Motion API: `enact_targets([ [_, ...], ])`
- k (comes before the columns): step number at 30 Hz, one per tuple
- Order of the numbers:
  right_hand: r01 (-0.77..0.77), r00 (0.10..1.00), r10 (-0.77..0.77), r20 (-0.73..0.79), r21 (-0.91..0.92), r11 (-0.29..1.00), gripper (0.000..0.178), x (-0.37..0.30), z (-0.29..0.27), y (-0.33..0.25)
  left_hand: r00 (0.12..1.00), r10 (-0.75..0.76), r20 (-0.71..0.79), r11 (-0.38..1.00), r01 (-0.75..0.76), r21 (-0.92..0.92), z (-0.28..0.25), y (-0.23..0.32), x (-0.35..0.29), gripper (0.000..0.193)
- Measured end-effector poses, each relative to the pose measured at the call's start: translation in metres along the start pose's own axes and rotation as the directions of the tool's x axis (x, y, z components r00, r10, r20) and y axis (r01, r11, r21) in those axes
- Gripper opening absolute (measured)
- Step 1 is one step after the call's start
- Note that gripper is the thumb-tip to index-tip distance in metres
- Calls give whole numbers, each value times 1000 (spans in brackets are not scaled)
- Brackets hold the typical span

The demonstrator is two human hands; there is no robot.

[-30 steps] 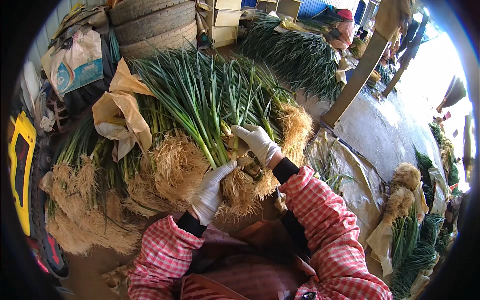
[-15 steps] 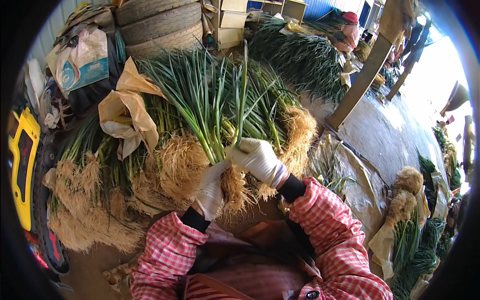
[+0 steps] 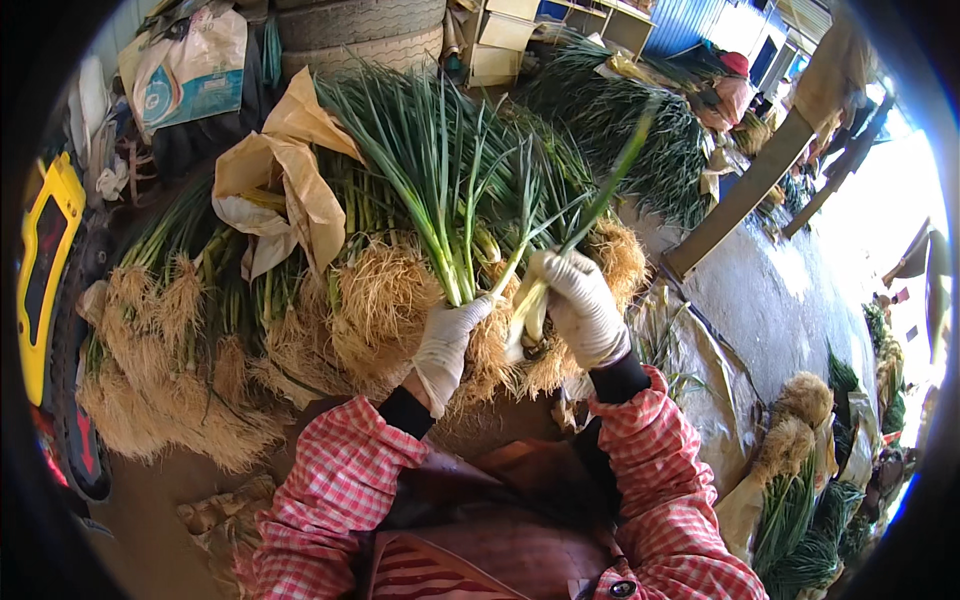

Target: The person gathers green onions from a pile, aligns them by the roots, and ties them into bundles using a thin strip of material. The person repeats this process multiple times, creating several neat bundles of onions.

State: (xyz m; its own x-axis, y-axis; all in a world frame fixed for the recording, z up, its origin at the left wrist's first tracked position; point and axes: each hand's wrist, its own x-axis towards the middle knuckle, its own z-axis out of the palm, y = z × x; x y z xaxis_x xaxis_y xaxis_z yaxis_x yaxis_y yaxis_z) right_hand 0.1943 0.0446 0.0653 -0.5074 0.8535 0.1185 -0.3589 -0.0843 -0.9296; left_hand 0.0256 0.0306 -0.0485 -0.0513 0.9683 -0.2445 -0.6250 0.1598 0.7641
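Note:
My left hand (image 3: 447,343), in a white glove, is closed round the pale lower stems of a bunch of green onions (image 3: 440,215). Its green leaves fan upward and away from me. To the right, slightly apart from it, my gloved right hand (image 3: 582,308) grips a green onion leaf (image 3: 618,178). The leaf sticks up to the right, slightly blurred, and a pale, limp sheath (image 3: 528,318) hangs below the fist. Just beyond both hands lie heaped green onions with tan, stringy roots (image 3: 385,300) facing me.
Brown paper (image 3: 290,190) lies over the heap. Stacked tyres (image 3: 360,35) stand behind it. A yellow-framed object (image 3: 48,265) is at far left. A slanted post (image 3: 740,195) rises at right. More green onions (image 3: 620,120) are piled at the back, with another bundle (image 3: 790,480) at lower right.
My right hand has moved right, away from my left hand, and the leaf it grips now leans right with its pale sheath hanging. The left hand keeps hold of the bunch. The view has shifted.

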Motion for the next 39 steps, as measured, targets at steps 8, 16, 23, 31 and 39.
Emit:
enact_targets([
  [8, -177, 958, 205, -203, 147, 973, 24, 26, -59, 55, 981, 121, 152, 987, -134, 82, 11, 18, -25, 25],
  [16, -103, 965, 182, -190, 363, 926, 39, 44, -50, 67, 941, -95, 326, 995, 98, 7, 15, 26, -52, 39],
  [23, -75, 980, 104, -171, 167, 983, 33, 51, -44, 50, 914, -212, 347, 972, 234, -21, 16, 26, -53, 32],
  [31, -141, 942, 82, -327, -162, 977, 18, 62, -43, 65, 962, -192, 192, 981, 190, 28, 9, 12, -41, 29],
  [39, -377, 907, 14, -422, -795, 476, 39, 57, -31, 59, 976, -88, 201, 995, 76, 67, 12, 8, -43, 29],
])
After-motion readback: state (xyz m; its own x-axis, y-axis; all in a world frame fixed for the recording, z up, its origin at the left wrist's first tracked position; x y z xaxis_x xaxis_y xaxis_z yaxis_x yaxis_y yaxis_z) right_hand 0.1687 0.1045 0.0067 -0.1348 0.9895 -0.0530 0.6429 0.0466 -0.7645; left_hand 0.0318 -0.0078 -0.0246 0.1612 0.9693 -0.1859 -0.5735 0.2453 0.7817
